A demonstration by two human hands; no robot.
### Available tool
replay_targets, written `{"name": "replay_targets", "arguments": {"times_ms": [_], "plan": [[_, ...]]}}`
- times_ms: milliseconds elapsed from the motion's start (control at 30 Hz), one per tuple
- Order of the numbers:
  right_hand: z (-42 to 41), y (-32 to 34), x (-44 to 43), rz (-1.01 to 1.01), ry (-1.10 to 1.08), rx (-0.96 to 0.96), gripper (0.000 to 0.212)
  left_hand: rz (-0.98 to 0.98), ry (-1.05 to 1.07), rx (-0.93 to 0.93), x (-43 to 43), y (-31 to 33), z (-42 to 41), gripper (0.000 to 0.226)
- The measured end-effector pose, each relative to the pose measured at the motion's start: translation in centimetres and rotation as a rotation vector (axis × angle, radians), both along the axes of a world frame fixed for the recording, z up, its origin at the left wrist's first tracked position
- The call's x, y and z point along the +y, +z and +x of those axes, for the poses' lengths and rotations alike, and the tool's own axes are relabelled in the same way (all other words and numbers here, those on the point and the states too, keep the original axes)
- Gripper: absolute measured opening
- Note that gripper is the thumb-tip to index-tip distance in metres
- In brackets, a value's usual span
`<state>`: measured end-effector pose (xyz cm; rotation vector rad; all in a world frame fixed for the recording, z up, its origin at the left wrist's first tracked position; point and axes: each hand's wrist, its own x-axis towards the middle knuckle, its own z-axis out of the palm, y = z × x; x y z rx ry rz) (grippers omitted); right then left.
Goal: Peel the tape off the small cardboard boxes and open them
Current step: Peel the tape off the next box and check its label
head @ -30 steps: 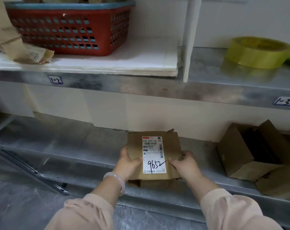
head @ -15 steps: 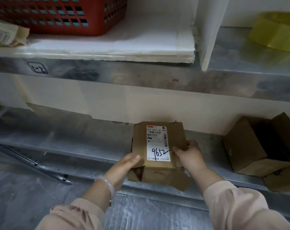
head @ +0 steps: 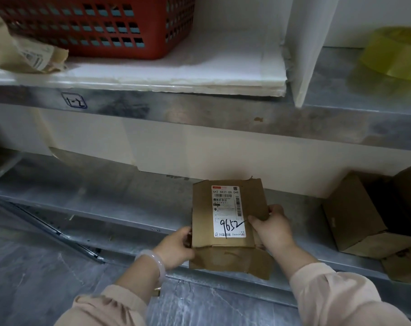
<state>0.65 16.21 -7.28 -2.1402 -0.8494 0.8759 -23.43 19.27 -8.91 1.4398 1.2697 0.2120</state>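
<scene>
Left hand (head: 176,247) has dropped to grip the box (head: 202,215) at its near-left corner, right hand (head: 272,228) pinches the right edge; near flap (head: 230,260) hangs loose, so opening seems begun.

Dim metal shelving (head: 199,114), white wall (head: 223,154), perhaps marbled floor (head: 35,267).

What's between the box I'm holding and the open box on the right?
Only your right hand, gripping the right edge of the labelled box, then bare shelf up to the open box, as the head view shows.
</scene>
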Motion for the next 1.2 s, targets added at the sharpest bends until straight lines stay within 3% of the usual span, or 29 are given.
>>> {"name": "replay_targets", "arguments": {"times_ms": [167, 333, 533, 633, 900, 967, 1067, 1133, 1200], "plan": [[0.1, 0.0, 0.1, 0.014, 0.008, 0.026, 0.038, 0.073, 0.313, -0.07, 2.3, 2.0, 0.9, 0.015], [0.4, 0.2, 0.2, 0.006, 0.0, 0.114, 0.039, -0.298, 0.528, -0.444, 4.8, 3.5, 3.4, 0.039], [1.0, 0.5, 0.3, -0.041, 0.048, 0.138, 0.041, -0.517, 0.558, -0.566, 6.7, 2.2, 4.0, 0.061], [0.9, 0.5, 0.4, -0.027, 0.035, 0.148, 0.042, -0.499, 0.566, -0.589, 6.6, 1.6, 3.7, 0.058], [0.8, 1.1, 0.6, 0.001, 0.023, 0.118, 0.039, -0.375, 0.692, -0.872, 5.8, 2.4, 2.5, 0.045], [0.6, 0.8, 0.8, 0.005, 0.033, 0.062, 0.037, -0.282, 0.629, -0.785, 6.1, 2.7, 2.9, 0.039], [0.3, 0.3, 1.2, -0.019, 0.061, -0.087, 0.036, 0.002, 0.403, -0.426, 6.6, 2.4, 3.4, 0.068], [0.0, -0.2, 1.5, -0.027, 0.099, -0.182, 0.039, 0.247, 0.173, -0.081, 6.4, 1.5, 3.5, 0.082], [-0.7, -1.0, 1.6, 0.018, 0.165, -0.201, 0.053, 0.568, -0.023, 0.372, 5.8, 0.3, 3.4, 0.08]]}}
